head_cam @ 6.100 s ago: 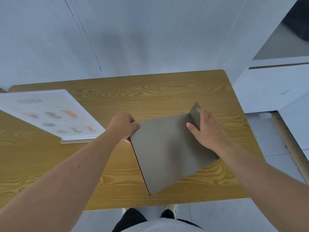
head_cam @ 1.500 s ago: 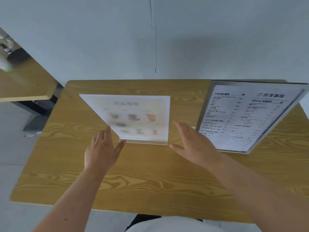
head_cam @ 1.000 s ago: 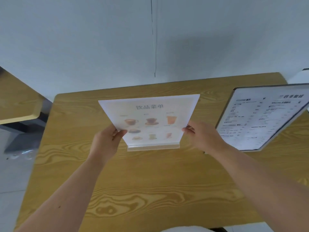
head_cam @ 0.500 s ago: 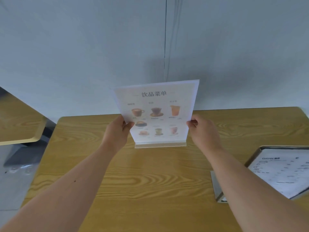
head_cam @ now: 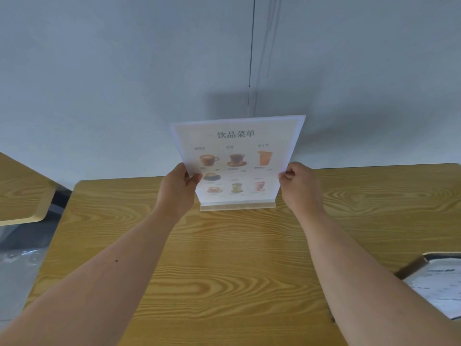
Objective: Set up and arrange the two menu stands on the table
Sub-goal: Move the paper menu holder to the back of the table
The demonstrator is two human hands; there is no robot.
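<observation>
A clear acrylic drinks menu stand (head_cam: 237, 156) with pictures of cups stands upright near the far edge of the wooden table (head_cam: 224, 265), its base strip on the tabletop. My left hand (head_cam: 178, 191) pinches its left edge and my right hand (head_cam: 300, 188) pinches its right edge. The second menu stand (head_cam: 439, 283), grey-framed with a white text page, leans at the right edge of the view, partly cut off and partly hidden by my right forearm.
A pale grey wall (head_cam: 124, 83) rises directly behind the table's far edge. Another wooden table (head_cam: 22, 193) sits to the left, with a gap of floor between the two tables.
The drinks menu stand went from lying tilted to standing upright farther back on the table, both hands holding its edges. The text menu stand slid toward the lower right of the view.
</observation>
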